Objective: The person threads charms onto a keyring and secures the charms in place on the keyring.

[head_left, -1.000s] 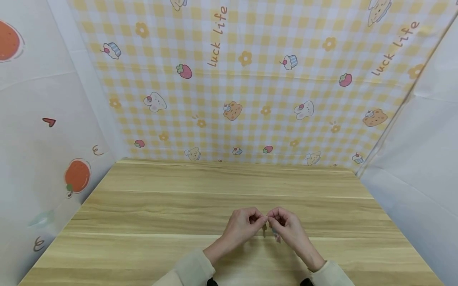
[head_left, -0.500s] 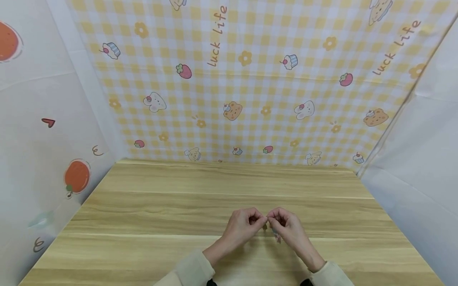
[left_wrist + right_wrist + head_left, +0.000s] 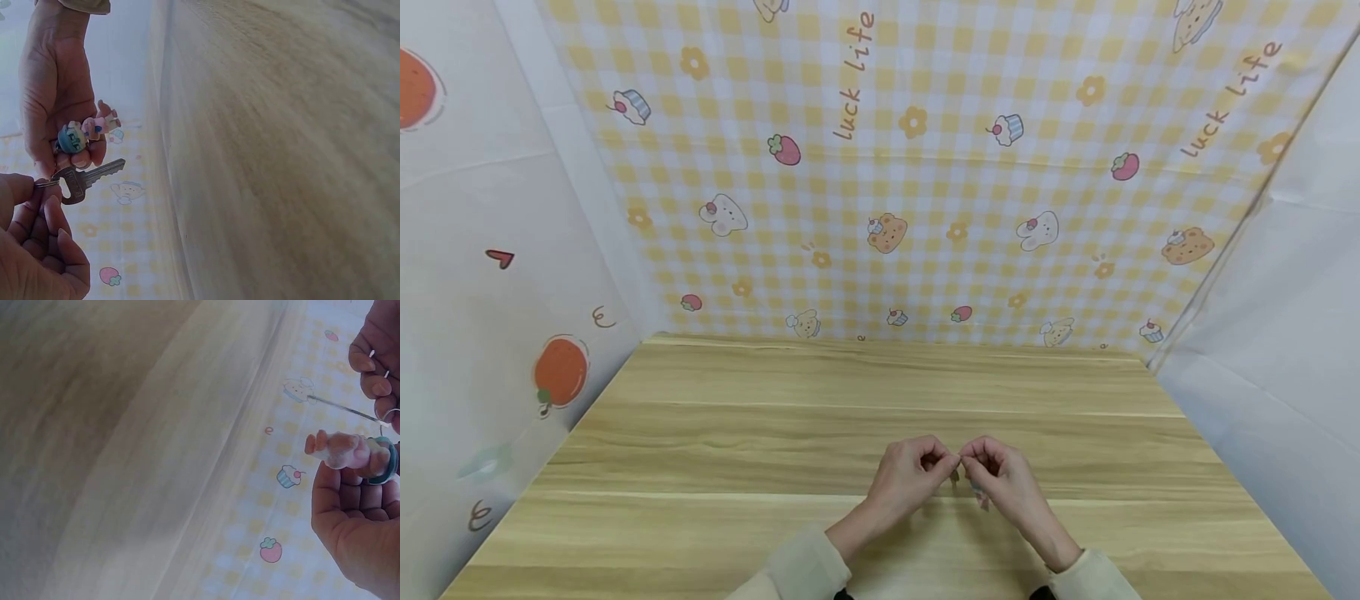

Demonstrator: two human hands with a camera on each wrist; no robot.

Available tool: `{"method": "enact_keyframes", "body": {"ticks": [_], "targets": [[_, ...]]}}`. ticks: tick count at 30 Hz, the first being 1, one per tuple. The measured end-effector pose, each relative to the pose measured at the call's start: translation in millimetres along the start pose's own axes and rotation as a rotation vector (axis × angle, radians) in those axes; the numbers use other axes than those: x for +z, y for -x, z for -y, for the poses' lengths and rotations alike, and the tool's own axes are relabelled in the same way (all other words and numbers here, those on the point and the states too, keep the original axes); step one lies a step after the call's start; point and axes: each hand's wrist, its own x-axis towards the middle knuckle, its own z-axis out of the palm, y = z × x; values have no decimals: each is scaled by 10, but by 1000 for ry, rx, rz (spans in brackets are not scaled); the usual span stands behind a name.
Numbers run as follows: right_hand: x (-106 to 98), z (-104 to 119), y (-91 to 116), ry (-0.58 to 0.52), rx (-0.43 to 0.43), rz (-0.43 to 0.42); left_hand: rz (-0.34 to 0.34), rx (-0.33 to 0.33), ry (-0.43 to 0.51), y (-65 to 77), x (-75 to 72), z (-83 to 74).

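My two hands meet fingertip to fingertip over the table. The left hand pinches a thin metal key ring between thumb and forefinger. From that ring a dark metal key sticks out, seen almost edge-on in the right wrist view. The right hand holds the keychain's small figurine charm by its top end, thumb and forefinger tips right at the ring. The figurine, pink and white with a teal-blue headpiece, lies against the curled fingers of the right hand. Its attachment is hidden by the fingertips.
The wood-grain table stretches around both hands. Behind it rises a yellow-checked cloth with printed cartoons, and white sheets stand at both sides. Cream sleeves cover the forearms.
The key, which hung lower below the fingertips in the head view, now shows shorter there. Both hands and the figurine stay almost in place.
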Motion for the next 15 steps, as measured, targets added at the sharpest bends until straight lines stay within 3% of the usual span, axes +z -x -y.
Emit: {"method": "enact_keyframes", "body": {"ticks": [11,15], "targets": [[-12,25,7,-19,23,-3,-22,48,6,4,2,1],[-27,44,2,-37,50,31,-33,52,36,9,-2,13]]}}
